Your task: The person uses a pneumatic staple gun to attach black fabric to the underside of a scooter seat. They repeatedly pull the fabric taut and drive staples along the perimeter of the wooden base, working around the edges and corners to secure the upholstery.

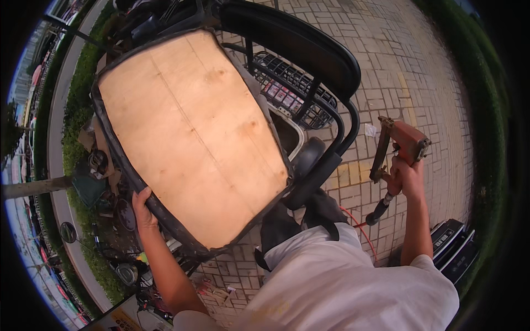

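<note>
Wooden panel, pale and roughly rectangular with rounded corners, lies face up at centre-left, a dark covering showing around its edges. Its long axis runs obliquely, from upper left to lower right; 1 long side faces left, the other faces the right-hand side of the view. What bears it from below is largely hidden.

The left hand is the nearer of the 2: it touches the panel at the lower part of its left long side. Its grip is closed about that edge, thumb uppermost; the fingers beneath cannot be made out.

The right hand stands well apart, to the right of the panel's lower half. Its grip is wrapped around the handle of a red power tool, whose dark straight bar lies on the side toward the panel. The panel thus lies leftward of the tool, with a gap between them; whether the trigger is pressed cannot be told. An orange-red hose trails below the tool.

Between panel and tool curves a black tubular frame, bearing a black backrest; a wire basket sits behind its bars. Brick paving extends beyond.
</note>
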Tool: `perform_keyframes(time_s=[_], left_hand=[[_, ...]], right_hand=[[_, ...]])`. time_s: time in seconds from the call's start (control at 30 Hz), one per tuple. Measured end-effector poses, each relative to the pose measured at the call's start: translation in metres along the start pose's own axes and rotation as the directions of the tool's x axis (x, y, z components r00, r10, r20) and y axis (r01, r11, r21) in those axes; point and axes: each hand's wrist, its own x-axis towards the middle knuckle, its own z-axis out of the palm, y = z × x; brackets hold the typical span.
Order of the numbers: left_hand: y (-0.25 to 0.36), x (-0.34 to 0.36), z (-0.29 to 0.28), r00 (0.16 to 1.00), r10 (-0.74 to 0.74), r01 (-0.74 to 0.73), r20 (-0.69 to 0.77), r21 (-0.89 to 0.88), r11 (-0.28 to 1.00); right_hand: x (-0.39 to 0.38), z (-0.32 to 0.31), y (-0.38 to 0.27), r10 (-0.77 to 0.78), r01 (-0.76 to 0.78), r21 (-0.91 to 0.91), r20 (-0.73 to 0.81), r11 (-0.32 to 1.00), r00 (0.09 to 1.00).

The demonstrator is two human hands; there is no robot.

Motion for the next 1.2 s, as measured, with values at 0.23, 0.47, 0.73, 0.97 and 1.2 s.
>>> perform_keyframes(time_s=[0.23, 0.47, 0.73, 0.97, 1.2], left_hand=[[-0.075, 0.102, -0.004, 0.983, -0.162, 0.164, 0.088, -0.015, 0.986], [-0.163, 0.118, -0.001, 0.925, -0.365, 0.379, 0.108, -0.183, 0.907], [-0.241, 0.085, 0.047, 0.848, -0.493, 0.53, 0.194, -0.332, 0.78], [-0.333, 0.068, 0.064, 0.751, -0.634, 0.649, 0.183, -0.377, 0.661], [-0.335, 0.08, 0.058, 0.664, -0.745, 0.733, -0.065, 0.252, 0.632]], right_hand=[[-0.061, 0.023, 0.008, 0.062, -0.057, 0.029, -0.189, 0.998, 0.98], [-0.086, 0.051, 0.0, 0.081, -0.067, 0.059, -0.272, 0.996, 0.959], [-0.078, 0.068, -0.001, 0.166, -0.17, 0.009, -0.28, 0.985, 0.945], [-0.063, 0.071, -0.012, 0.259, -0.275, -0.053, -0.212, 0.96, 0.942], [-0.035, 0.104, 0.004, 0.285, -0.28, 0.063, -0.12, 0.958, 0.951]])
